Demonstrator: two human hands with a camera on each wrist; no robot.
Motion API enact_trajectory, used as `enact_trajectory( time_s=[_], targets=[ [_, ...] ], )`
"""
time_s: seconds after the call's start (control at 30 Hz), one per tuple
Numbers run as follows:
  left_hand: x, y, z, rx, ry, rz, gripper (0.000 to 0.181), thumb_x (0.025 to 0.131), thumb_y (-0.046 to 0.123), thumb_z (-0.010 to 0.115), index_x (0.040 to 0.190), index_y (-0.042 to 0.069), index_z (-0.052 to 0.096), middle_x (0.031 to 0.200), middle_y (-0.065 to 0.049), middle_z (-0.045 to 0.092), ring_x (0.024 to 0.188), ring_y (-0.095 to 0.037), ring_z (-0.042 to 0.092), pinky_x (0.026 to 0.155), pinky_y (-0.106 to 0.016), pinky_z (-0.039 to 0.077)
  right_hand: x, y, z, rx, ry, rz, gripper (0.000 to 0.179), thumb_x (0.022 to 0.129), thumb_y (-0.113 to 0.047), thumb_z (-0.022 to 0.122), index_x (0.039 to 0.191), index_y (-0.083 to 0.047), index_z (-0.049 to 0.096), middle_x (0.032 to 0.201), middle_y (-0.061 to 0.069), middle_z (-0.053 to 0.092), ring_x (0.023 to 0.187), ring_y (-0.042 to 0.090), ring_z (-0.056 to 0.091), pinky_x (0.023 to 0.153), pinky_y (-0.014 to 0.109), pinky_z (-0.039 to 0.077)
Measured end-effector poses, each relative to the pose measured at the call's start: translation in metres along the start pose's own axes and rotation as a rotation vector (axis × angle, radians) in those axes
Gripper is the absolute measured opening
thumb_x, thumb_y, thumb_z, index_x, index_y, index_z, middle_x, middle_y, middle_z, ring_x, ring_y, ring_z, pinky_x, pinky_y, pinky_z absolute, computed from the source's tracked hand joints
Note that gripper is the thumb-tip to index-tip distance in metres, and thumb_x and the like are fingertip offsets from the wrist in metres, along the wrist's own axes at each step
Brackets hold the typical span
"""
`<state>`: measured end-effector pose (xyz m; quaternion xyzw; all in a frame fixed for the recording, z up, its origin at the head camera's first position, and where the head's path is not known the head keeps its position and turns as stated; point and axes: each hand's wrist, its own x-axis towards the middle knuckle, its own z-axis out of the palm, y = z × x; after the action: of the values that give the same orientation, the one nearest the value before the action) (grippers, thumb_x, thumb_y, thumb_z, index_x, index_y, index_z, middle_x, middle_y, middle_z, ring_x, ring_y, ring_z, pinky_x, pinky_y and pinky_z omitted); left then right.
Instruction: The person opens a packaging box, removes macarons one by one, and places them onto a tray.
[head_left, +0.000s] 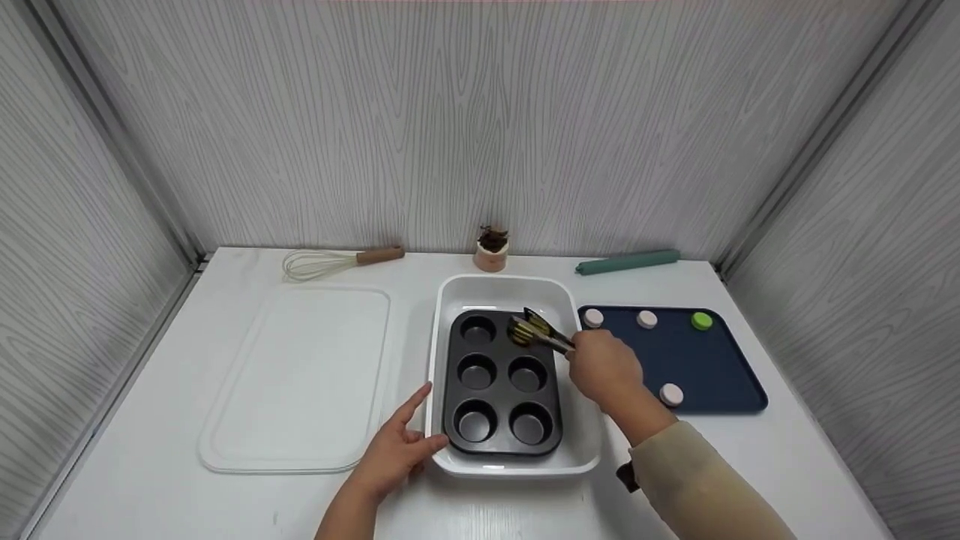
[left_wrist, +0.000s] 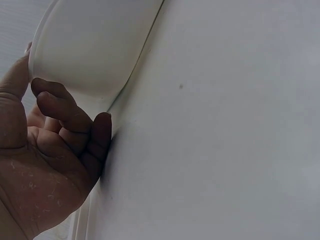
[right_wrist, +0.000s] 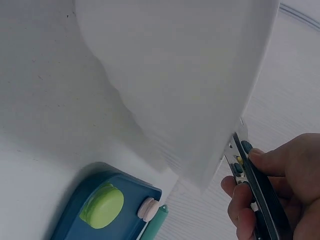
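Observation:
My right hand (head_left: pixel 606 366) grips black-and-metal tongs (right_wrist: pixel 262 195), whose tips are over the far right cup of a dark six-cup muffin tin (head_left: pixel 502 397). A yellowish round thing (head_left: pixel 519 334) shows between the slotted tips; I cannot tell whether they pinch it. The tin lies inside a deep white bin (head_left: pixel 589 450). At the bin's near left corner, my left hand (head_left: pixel 394 450) holds the rim, thumb on top and fingers bent against the outer wall. The left wrist view shows those curled fingers (left_wrist: pixel 60 107) under the wall.
Right of the bin, a navy tray (head_left: pixel 712 367) bears pale pink macarons (head_left: pixel 671 394) and a green macaron (head_left: pixel 702 321). A white lid (head_left: pixel 300 382) lies at left. Along the back are a whisk (head_left: pixel 337 262), a small potted plant (head_left: pixel 492 251) and a green rolling pin (head_left: pixel 628 262).

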<state>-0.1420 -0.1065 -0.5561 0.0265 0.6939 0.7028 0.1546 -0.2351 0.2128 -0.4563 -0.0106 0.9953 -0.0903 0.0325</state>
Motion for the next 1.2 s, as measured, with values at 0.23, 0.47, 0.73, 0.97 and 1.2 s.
enact_trajectory(
  time_s=[0.23,0.47,0.73,0.97,1.2],
  targets=[
    [0.001,-0.002,-0.001,0.003,-0.004,-0.002,0.095,0.093,0.010,0.082,0.170,0.015,0.026,0.059,0.004,0.051,0.049,-0.008,0.040,0.050,-0.022,0.037,-0.007,0.003,-0.010,0.016,0.007,0.010,0.017,0.105,-0.022,0.066,0.098,-0.011,0.076,0.079,0.004,0.065,0.065,0.023,0.063,0.057,0.044,0.051],
    [0.002,-0.001,-0.002,-0.008,-0.001,-0.004,0.096,0.093,0.010,0.082,0.170,0.015,0.026,0.059,0.003,0.052,0.050,-0.008,0.039,0.051,-0.023,0.038,-0.015,0.015,-0.027,0.003,0.062,-0.023,0.015,0.104,-0.020,0.066,0.104,-0.009,0.077,0.084,0.008,0.069,0.067,0.024,0.065,0.058,0.047,0.052],
    [0.001,0.000,0.000,0.010,0.003,-0.013,0.096,0.092,0.009,0.082,0.170,0.017,0.025,0.058,0.003,0.051,0.049,-0.009,0.040,0.050,-0.023,0.038,-0.027,0.042,-0.058,0.023,0.116,-0.011,0.015,0.105,-0.018,0.066,0.101,-0.007,0.075,0.085,0.010,0.069,0.067,0.027,0.065,0.059,0.050,0.052],
    [0.002,0.000,-0.001,0.000,-0.002,-0.011,0.097,0.092,0.009,0.082,0.170,0.017,0.025,0.058,0.003,0.048,0.049,-0.009,0.041,0.050,-0.023,0.038,-0.037,0.077,-0.087,0.003,0.185,-0.008,0.018,0.104,-0.015,0.062,0.107,-0.004,0.076,0.092,0.016,0.073,0.073,0.032,0.068,0.061,0.054,0.052],
    [0.003,0.000,-0.001,0.001,-0.015,-0.002,0.097,0.092,0.009,0.082,0.170,0.016,0.025,0.057,0.004,0.048,0.048,-0.008,0.039,0.050,-0.022,0.037,-0.047,0.127,-0.108,-0.011,0.199,0.029,0.023,0.105,-0.013,0.059,0.111,0.004,0.074,0.096,0.023,0.072,0.075,0.035,0.067,0.060,0.055,0.051]
  ],
)
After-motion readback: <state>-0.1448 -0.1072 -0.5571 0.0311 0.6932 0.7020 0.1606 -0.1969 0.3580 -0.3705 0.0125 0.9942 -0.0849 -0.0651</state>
